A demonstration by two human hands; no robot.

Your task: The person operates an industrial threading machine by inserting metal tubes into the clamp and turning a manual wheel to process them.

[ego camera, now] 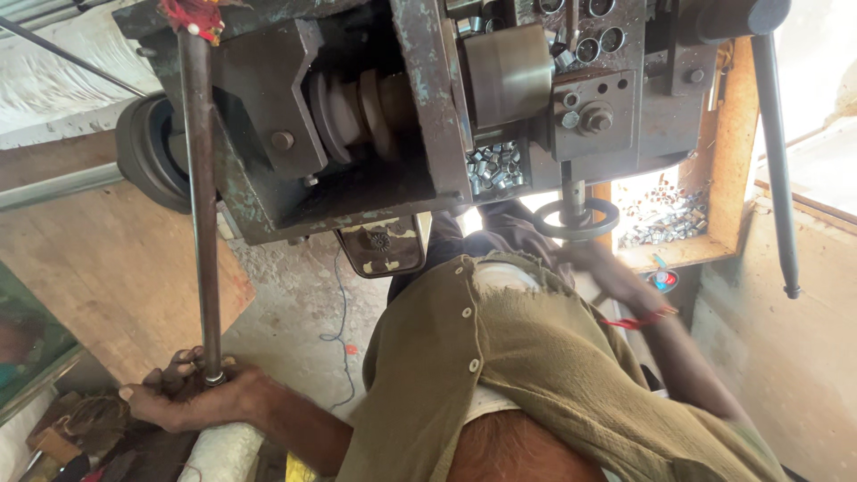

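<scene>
My left hand point(192, 394) is closed around the lower end of a long steel rod point(202, 196). The rod runs up into a heavy, worn metal machine point(420, 107), and red cloth is tied at its top. My right hand point(605, 266) is blurred; it lies just under a small round handwheel point(577, 220) at the machine's front. I cannot tell whether it touches or grips the wheel. A red thread point(636, 321) circles that wrist. My olive button shirt point(536, 384) fills the lower middle.
Several small metal sleeves lie in a pocket of the machine point(493, 168) and in a wooden-framed tray point(665, 214). A long dark lever point(775, 152) hangs at the right. A black pulley wheel point(147, 152) sits at the left, a blue cable point(341, 303) on the concrete floor.
</scene>
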